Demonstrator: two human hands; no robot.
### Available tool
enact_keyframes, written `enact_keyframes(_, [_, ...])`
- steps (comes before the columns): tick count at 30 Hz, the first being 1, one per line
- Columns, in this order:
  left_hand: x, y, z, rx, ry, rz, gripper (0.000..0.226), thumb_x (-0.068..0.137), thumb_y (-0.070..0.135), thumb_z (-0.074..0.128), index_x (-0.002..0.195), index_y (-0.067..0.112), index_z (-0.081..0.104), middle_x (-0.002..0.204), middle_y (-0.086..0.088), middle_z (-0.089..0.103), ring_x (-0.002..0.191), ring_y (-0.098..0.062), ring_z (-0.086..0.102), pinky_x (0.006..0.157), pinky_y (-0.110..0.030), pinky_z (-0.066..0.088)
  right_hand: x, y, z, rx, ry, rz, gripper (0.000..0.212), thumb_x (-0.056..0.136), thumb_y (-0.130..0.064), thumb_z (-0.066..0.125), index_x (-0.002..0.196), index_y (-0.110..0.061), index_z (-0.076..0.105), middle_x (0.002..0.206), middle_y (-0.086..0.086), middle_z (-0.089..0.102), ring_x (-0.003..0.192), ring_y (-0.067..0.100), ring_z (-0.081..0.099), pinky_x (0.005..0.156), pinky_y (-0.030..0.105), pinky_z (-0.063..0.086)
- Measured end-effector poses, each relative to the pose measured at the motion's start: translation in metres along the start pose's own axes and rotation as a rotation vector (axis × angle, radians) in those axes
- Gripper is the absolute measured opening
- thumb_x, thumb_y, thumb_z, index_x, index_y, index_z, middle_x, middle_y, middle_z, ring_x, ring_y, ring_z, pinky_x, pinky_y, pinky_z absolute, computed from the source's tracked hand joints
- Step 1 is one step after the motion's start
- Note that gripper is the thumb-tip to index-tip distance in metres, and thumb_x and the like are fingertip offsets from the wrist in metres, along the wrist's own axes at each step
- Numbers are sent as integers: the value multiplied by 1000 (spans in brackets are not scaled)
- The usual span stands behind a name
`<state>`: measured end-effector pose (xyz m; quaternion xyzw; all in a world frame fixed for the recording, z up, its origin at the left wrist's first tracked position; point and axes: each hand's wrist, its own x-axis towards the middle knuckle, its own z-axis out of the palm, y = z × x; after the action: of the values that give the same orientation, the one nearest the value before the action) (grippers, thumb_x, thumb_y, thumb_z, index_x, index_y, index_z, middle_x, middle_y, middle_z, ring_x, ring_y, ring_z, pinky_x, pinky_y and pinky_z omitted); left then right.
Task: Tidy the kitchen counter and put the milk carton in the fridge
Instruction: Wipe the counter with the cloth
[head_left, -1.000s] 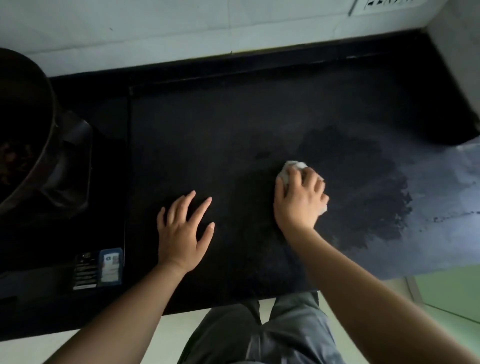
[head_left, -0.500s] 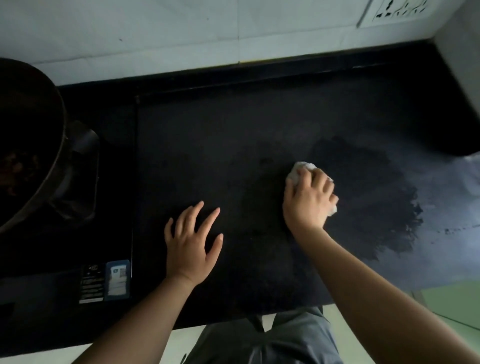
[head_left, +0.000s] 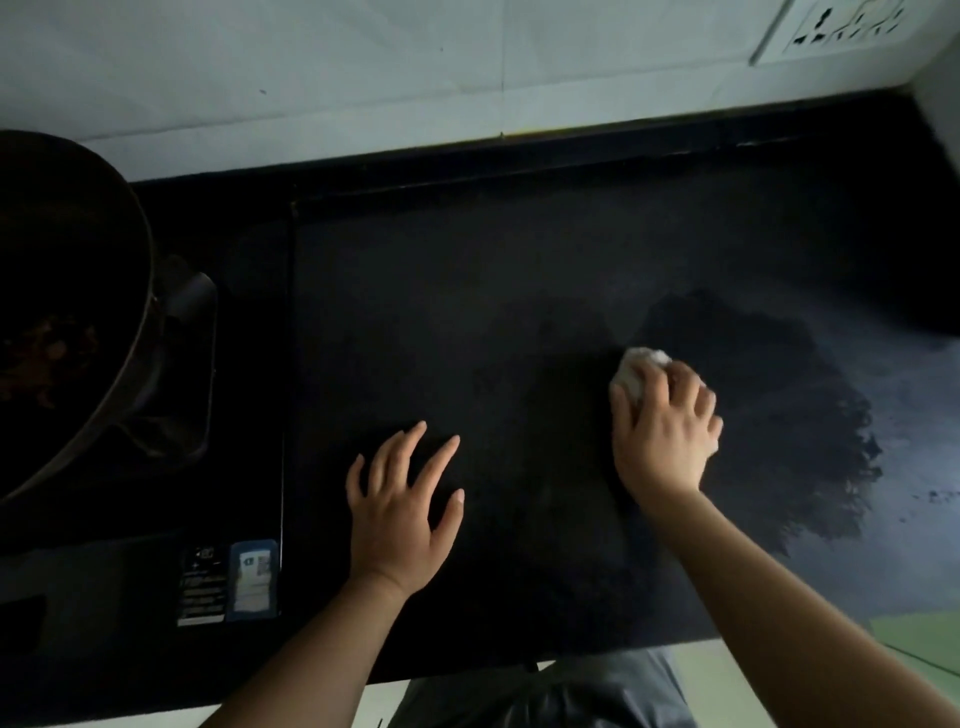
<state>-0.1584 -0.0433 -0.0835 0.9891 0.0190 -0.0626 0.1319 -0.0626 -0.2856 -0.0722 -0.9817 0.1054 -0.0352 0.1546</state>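
Note:
My right hand (head_left: 662, 431) presses a crumpled white cloth (head_left: 636, 369) down on the black kitchen counter (head_left: 467, 312); only the cloth's far end shows past my fingers. A dark wet patch (head_left: 779, 415) spreads on the counter to the right of that hand. My left hand (head_left: 402, 512) lies flat on the counter with its fingers spread and nothing in it, a hand's width to the left of the right one. No milk carton is in view.
A large dark pan (head_left: 62, 312) with brownish food sits on a black stove (head_left: 156, 519) at the left, which carries stickers (head_left: 228, 582) on its front. A white tiled wall (head_left: 415, 67) with a socket plate (head_left: 841, 23) runs behind. The counter's front edge is near my body.
My right hand with the cloth has slid a little to the right, towards the wet patch. My left hand stays flat on the counter. My head has tilted, shifting the view.

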Motion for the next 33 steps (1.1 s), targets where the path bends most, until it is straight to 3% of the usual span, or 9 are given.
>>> enact_keyframes(3, [0, 0, 1, 18, 1, -4, 51, 86, 51, 38, 136, 40, 39, 148, 1, 35, 135, -20, 31, 108, -53, 19, 37, -38, 14, 25, -20, 39, 41, 91, -42, 43, 126, -20, 45, 134, 13, 41, 122, 38, 35, 93, 52, 32])
enact_keyframes(8, [0, -1, 1, 21, 39, 1, 49, 86, 49, 38, 134, 38, 42, 146, 0, 39, 132, -22, 35, 106, -52, 22, 6, -82, 24, 37, -135, -263, 40, 90, -43, 44, 124, -23, 47, 131, 12, 44, 116, 36, 40, 86, 49, 36])
enact_keyframes(14, [-3, 0, 1, 18, 88, 32, 49, 86, 45, 42, 132, 32, 48, 144, -3, 43, 130, -25, 40, 103, -53, 27, -89, -26, 5, -19, -189, -563, 35, 86, -47, 48, 115, -29, 56, 125, 6, 56, 102, 29, 55, 75, 40, 43])
enact_keyframes(17, [-4, 1, -4, -16, 39, 35, 50, 86, 45, 39, 131, 28, 51, 144, -6, 43, 130, -29, 40, 100, -56, 34, -87, 23, -7, -75, -135, -524, 38, 81, -45, 50, 113, -26, 56, 119, 10, 58, 96, 35, 56, 75, 43, 44])
enact_keyframes(22, [-38, 15, -6, -70, -24, -46, 54, 83, 50, 37, 131, 29, 50, 147, -6, 40, 135, -30, 35, 100, -57, 37, -54, 0, -7, 18, -70, -73, 37, 89, -38, 47, 121, -21, 51, 129, 14, 46, 117, 38, 39, 87, 52, 36])
enact_keyframes(24, [-60, 22, -2, -60, -57, -33, 56, 84, 53, 36, 134, 31, 46, 149, -6, 36, 137, -31, 32, 102, -56, 36, -67, -20, -3, 37, -129, -166, 38, 89, -38, 46, 124, -22, 49, 133, 14, 43, 119, 38, 36, 89, 52, 34])
enact_keyframes(27, [-83, 28, 4, -36, -85, -13, 57, 85, 53, 36, 137, 31, 41, 152, -7, 32, 138, -32, 30, 102, -55, 36, -109, -27, 1, 13, -185, -411, 38, 87, -42, 47, 120, -24, 52, 130, 12, 49, 113, 36, 46, 85, 48, 39])
enact_keyframes(33, [-91, 23, 6, -8, -110, 22, 57, 87, 53, 34, 140, 33, 35, 154, -7, 25, 140, -31, 24, 103, -54, 32, -132, 39, -20, -19, -172, -531, 39, 86, -46, 46, 116, -25, 56, 122, 10, 57, 103, 33, 55, 78, 45, 46])
